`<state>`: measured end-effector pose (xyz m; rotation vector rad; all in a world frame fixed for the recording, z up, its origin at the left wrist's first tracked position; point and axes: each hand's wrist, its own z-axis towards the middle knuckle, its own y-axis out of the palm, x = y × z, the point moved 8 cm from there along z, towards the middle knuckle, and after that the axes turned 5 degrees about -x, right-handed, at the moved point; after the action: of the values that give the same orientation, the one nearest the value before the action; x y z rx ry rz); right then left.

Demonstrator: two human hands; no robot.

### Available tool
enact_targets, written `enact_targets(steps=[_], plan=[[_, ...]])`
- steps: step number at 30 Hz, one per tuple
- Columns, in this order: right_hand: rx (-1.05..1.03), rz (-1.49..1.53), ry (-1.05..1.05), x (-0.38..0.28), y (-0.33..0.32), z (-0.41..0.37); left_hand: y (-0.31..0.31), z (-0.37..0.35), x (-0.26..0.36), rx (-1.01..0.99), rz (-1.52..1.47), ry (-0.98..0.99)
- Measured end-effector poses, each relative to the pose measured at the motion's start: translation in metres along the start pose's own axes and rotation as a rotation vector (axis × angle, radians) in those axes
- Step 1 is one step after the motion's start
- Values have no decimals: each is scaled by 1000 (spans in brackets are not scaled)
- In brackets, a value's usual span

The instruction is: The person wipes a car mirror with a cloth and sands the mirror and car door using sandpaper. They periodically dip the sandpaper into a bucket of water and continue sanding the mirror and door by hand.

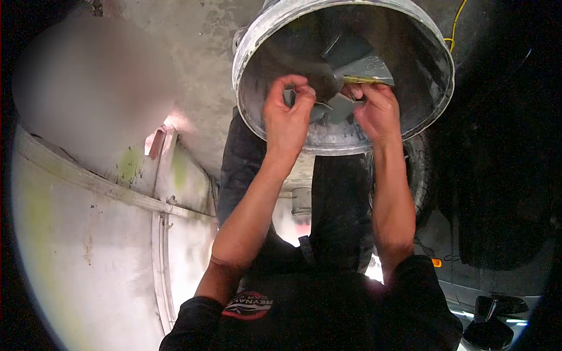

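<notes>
A large round bucket (345, 149) with a pale, stained rim opens toward me, and both hands reach inside it. My right hand (377, 108) pinches a thin flat piece with a yellow edge (366, 79) between thumb and fingers. To its left, my left hand (290, 108) has thumb and fingertips brought together in a pinch. Whatever it may hold is too small to make out. Several grey, flat, angular pieces (345, 108) lie below and between the hands. A larger dark grey piece (348, 52) shows deeper in the bucket.
Stained concrete floor (205, 64) surrounds the bucket. A pale, paint-marked panel (88, 234) stands at left, below a blurred patch. On the right are a dark car (497, 275) with a tyre (418, 175) near my arm. A yellow cord (458, 23) runs at upper right.
</notes>
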<state>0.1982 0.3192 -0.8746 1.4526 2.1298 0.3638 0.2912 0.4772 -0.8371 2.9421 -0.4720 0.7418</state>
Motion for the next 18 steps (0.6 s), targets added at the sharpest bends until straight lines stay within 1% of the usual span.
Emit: enact_targets(steps=[2, 5, 8, 10, 11, 12, 13, 14, 16, 18], plan=[[-38, 43, 0, -7, 7, -5, 1, 2, 5, 11, -96, -17], [-152, 212, 86, -3, 5, -9, 10, 2, 4, -134, -152, -147], [200, -190, 231, -4, -6, -3, 17, -8, 3, -172, -1, -170], [170, -1404, 113, -32, -4, 26, 22, -10, 7, -202, 459, -61], [194, -1763, -51, -39, -5, 49, 24, -14, 7, -221, 694, -16], [208, -1928, -189, -38, -16, 81, 28, -17, 7, -244, 928, 38], [221, -2037, -258, -35, -32, 113, 32, -22, -2, -344, 1013, -15], [225, -2112, -294, -28, -49, 147, 35, -24, -1, -371, 997, 7], [197, -2126, -224, -7, -88, 206, 38, -28, 4, -430, 968, 38], [196, -2105, -132, 18, -115, 241, 34, -26, 7, -410, 903, 81]])
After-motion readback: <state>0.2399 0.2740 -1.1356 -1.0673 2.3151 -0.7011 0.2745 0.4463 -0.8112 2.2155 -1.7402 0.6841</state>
